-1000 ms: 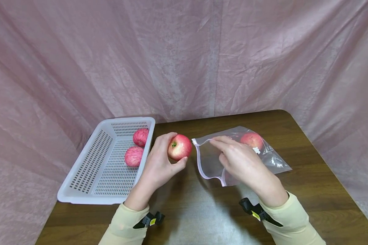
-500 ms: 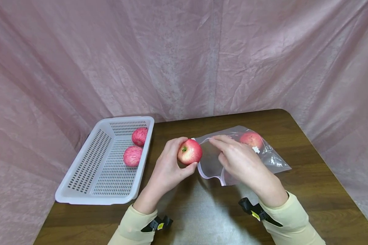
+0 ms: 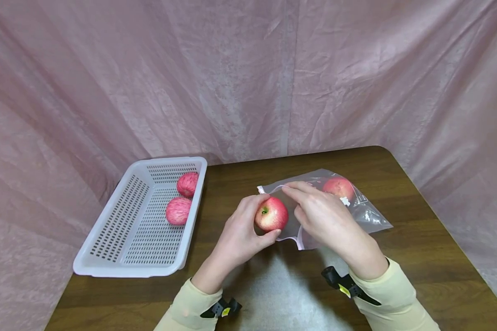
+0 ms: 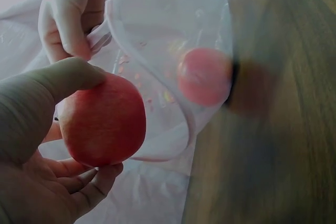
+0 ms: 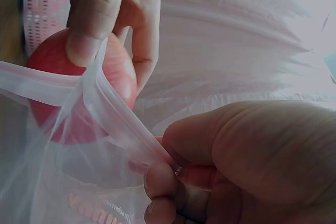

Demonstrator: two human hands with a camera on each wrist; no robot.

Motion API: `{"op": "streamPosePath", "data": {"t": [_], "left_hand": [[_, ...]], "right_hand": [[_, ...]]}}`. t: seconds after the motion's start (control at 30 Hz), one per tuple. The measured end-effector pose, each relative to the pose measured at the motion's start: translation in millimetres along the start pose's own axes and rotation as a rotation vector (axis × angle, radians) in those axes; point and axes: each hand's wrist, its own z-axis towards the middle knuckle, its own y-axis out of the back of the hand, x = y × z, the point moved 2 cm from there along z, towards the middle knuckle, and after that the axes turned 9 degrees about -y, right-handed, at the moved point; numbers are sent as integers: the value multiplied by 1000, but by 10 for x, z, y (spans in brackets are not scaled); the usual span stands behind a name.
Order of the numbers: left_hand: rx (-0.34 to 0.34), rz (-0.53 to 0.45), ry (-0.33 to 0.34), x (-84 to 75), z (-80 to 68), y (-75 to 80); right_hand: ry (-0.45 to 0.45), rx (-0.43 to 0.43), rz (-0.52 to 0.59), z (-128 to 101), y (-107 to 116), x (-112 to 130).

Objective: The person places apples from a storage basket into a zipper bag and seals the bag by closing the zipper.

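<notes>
My left hand (image 3: pixel 243 231) grips a red apple (image 3: pixel 272 214) between thumb and fingers, its stem side showing in the head view. The apple is at the mouth of a clear zip bag (image 3: pixel 372 214). In the right wrist view the bag's pale pink zip edge (image 5: pixel 126 121) crosses in front of the apple (image 5: pixel 118 72). My right hand (image 3: pixel 329 218) pinches that edge between thumb and fingers, holding the mouth apart. Another apple (image 3: pixel 338 187) lies inside the bag, toward its far end; the left wrist view shows this apple (image 4: pixel 205 76) through the plastic.
A white perforated basket (image 3: pixel 128 271) stands on the left of the brown wooden table (image 3: pixel 422 257). Two apples rest along its right side, a nearer apple (image 3: pixel 178 211) and a farther apple (image 3: pixel 187 184). A pink curtain (image 3: pixel 248 82) hangs behind the table.
My left hand has carried its apple rightward and slightly nearer to me, from beside the basket to the bag's mouth. My right hand and the bag have stayed almost still.
</notes>
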Motion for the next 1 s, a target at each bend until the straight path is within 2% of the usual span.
{"op": "streamPosePath", "data": {"t": [0.23, 0.5, 0.8, 1.0], "left_hand": [[55, -12, 4, -14, 29, -113], [121, 11, -29, -2, 92, -245], [187, 34, -23, -15, 168, -346], [224, 55, -63, -28, 199, -399]], "right_hand": [[-27, 21, 0, -2, 3, 1], [-46, 52, -14, 2, 4, 14], [-51, 36, -16, -4, 10, 29], [-51, 22, -18, -6, 10, 28]]}}
